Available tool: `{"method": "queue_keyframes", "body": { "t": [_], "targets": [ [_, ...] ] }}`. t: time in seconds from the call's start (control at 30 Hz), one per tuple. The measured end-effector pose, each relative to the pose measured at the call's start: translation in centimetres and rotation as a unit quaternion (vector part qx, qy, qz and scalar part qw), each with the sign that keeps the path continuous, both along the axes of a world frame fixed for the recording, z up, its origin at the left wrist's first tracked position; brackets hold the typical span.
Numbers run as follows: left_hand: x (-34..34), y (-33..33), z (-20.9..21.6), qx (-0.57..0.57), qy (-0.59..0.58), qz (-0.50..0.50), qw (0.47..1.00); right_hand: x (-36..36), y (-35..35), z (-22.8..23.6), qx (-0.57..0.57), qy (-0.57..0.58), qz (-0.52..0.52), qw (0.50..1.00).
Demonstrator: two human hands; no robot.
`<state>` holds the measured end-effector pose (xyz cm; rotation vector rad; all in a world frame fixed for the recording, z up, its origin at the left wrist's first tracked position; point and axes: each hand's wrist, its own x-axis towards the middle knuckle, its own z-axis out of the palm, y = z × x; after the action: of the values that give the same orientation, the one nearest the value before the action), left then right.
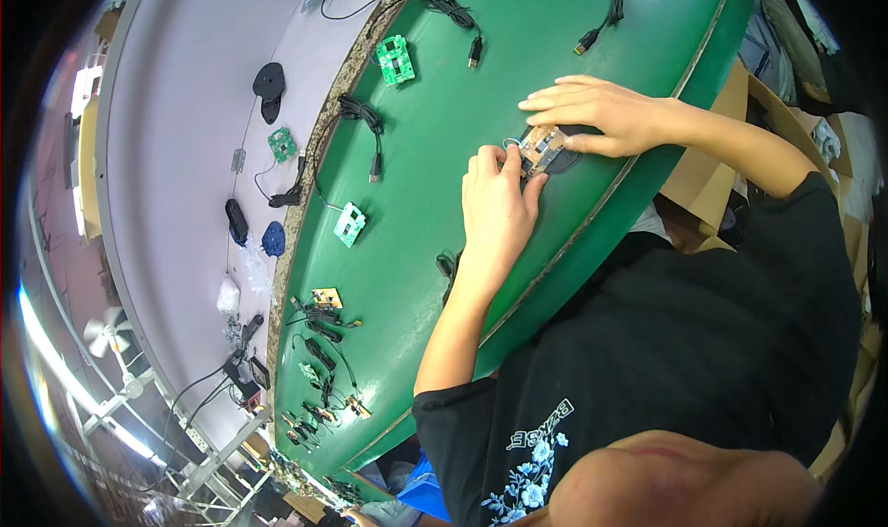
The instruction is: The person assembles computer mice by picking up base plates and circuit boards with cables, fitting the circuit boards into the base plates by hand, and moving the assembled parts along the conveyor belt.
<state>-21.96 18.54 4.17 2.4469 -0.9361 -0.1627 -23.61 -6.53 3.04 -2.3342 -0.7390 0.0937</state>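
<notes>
A tan circuit board (541, 148) with dark and silvery parts lies over a dark round plastic piece (566, 161) on the green belt. My left hand (498, 198) is closed at the board's left edge, thumb and forefinger against it, beside a thin light-blue wire (511, 142). From the right reaches my right hand (606, 115), its fingers stretched out past the board's far side. Its thumb touches the board's right edge. The underside of the board is hidden.
Coiled black cables (359, 112) and green circuit boards (395, 61) lie along the green belt (425, 203). A pale side table (185, 111) beyond carries black plastic pieces (269, 83) and another green board (281, 144). Cardboard boxes (708, 180) stand at the right.
</notes>
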Motion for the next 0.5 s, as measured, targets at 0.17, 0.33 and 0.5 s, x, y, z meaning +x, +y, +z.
{"method": "queue_keyframes", "body": {
  "t": [0.17,0.33,0.5],
  "targets": [
    [-0.3,-0.6,0.4,0.018,0.025,0.030,0.999,-0.7,0.3,-0.7,-0.039,-0.027,-0.007,0.999],
    [-0.6,-1.2,0.8,0.033,-0.002,0.025,0.999,-0.5,0.7,-0.3,-0.032,-0.052,-0.048,0.997],
    [-0.2,-1.3,1.0,0.041,-0.023,0.014,0.999,-1.0,1.6,-0.6,-0.020,-0.059,-0.076,0.995]
  ]
}}
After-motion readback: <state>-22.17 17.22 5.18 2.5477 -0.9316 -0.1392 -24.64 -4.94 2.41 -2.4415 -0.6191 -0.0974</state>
